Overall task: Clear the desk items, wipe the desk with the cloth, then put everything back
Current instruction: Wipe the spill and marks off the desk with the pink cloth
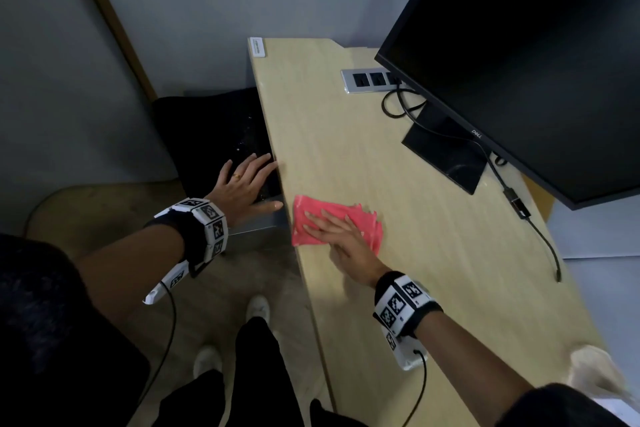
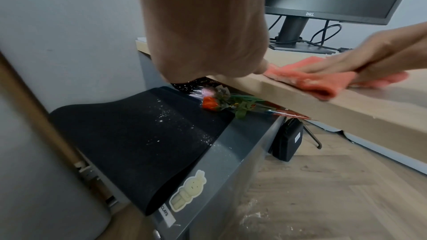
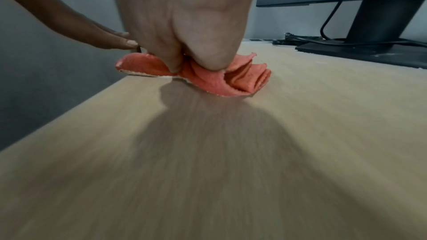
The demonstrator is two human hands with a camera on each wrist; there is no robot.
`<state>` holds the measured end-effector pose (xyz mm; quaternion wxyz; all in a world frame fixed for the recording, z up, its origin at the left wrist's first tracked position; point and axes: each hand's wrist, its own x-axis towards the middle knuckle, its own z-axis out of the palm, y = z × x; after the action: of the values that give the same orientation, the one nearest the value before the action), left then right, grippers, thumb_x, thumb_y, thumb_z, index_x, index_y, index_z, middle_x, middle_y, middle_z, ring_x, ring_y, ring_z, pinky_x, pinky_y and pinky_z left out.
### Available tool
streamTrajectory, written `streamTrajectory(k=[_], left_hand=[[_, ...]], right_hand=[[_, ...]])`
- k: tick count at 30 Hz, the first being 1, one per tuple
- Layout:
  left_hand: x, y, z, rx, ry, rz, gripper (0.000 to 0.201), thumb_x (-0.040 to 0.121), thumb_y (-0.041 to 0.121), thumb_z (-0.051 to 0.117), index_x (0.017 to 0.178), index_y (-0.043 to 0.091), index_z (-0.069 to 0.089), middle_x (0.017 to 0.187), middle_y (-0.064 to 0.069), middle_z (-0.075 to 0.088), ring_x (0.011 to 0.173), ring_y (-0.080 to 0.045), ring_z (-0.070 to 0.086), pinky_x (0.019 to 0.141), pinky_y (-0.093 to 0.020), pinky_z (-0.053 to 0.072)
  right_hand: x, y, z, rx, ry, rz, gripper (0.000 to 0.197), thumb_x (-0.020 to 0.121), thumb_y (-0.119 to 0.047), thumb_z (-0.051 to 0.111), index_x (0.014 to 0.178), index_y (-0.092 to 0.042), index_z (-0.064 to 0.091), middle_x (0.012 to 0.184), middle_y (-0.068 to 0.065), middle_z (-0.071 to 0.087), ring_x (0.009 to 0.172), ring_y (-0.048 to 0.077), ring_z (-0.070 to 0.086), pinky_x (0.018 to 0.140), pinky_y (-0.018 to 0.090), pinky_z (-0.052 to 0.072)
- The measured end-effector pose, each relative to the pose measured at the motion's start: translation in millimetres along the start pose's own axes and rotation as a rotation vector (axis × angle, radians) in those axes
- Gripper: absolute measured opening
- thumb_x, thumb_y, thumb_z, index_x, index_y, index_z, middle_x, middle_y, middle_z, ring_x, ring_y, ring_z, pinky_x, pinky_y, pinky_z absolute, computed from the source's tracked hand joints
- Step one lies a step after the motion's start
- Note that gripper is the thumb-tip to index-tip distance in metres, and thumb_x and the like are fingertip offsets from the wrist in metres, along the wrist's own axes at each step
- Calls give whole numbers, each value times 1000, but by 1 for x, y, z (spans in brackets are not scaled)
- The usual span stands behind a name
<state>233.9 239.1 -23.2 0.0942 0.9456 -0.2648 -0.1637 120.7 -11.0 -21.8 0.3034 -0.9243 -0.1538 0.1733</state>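
A pink cloth (image 1: 308, 210) (image 2: 312, 79) (image 3: 219, 81), folded in layers, lies on the light wooden desk (image 1: 398, 236) (image 3: 231, 152) right at its left edge. My right hand (image 1: 329, 225) (image 2: 369, 56) (image 3: 184, 25) presses flat on the cloth with straight fingers. My left hand (image 1: 254, 182) (image 2: 203, 34) (image 3: 110, 40) is spread open just off the desk's left edge, thumb tip near the edge, holding nothing. Below it a black mat (image 1: 214, 128) (image 2: 138, 134) speckled with white crumbs lies on a grey cabinet (image 2: 231, 161).
A black monitor (image 1: 519, 45) stands on its base (image 1: 446, 152) at the back right, with cables (image 1: 533, 218) and a socket strip (image 1: 367, 80). A wrapped flower (image 2: 215, 102) lies on the cabinet under the desk edge. A black case (image 2: 287, 140) stands on the floor.
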Motion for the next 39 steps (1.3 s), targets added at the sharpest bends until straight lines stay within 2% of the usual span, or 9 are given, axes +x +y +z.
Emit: streamTrajectory(k=[4,8,12,14,17,20,23,26,39], left_hand=[[-6,-4,-6,-51,-15,-55,80,86,68,18,152,25,7,160,9,3,149,-16,-1,118,-48,4],[-9,-6,-9,-69,4,-60,70,92,58,28,152,25,12,160,9,8,149,-17,3,118,-48,6],[-11,-6,-8,-112,3,-73,65,96,53,32,151,25,13,159,9,8,149,-17,3,118,-49,7],[-13,-5,-6,-117,-6,-70,64,96,52,30,151,25,12,160,9,7,149,-17,2,118,-49,6],[-16,-2,-5,-116,-21,-68,63,97,51,29,151,25,11,160,9,6,149,-16,1,118,-49,6],[-17,2,-7,-125,-16,-62,62,97,49,32,151,25,12,159,9,7,149,-16,1,118,-48,5],[-17,5,-11,-121,-1,-73,62,97,48,33,151,25,13,159,9,7,148,-16,3,117,-48,6],[-15,8,-16,-121,1,-74,61,97,48,32,151,24,14,159,9,8,148,-16,3,117,-49,7],[-9,64,-12,65,-197,177,67,96,55,24,152,29,-2,159,11,-16,147,-17,-14,119,-50,3]], right_hand=[[-25,4,7,80,-12,-41,64,82,11,43,136,-22,47,146,-10,39,143,16,27,115,56,22],[-35,-22,-24,548,16,205,42,93,3,41,132,-10,52,141,0,49,132,15,44,114,46,29],[-19,-39,-62,943,294,342,37,100,-16,38,129,-29,57,140,-10,50,121,11,54,95,22,49],[1,-27,-65,825,453,389,41,100,-10,38,131,-32,53,143,-13,45,130,12,45,111,33,37],[33,-25,-44,549,387,363,44,97,-4,42,135,-24,51,140,-11,47,119,-6,48,102,29,45],[47,-34,-5,218,271,148,55,87,15,39,132,-13,53,149,3,38,140,11,28,119,40,22],[32,-34,16,69,183,80,68,81,17,39,133,-24,52,152,-9,31,144,14,18,121,37,8],[8,-33,18,84,129,-28,66,77,18,39,125,-22,61,147,-9,37,140,8,19,118,27,4],[-75,-17,38,335,66,11,44,78,18,48,107,-6,71,131,-5,54,136,-5,31,120,40,20]])
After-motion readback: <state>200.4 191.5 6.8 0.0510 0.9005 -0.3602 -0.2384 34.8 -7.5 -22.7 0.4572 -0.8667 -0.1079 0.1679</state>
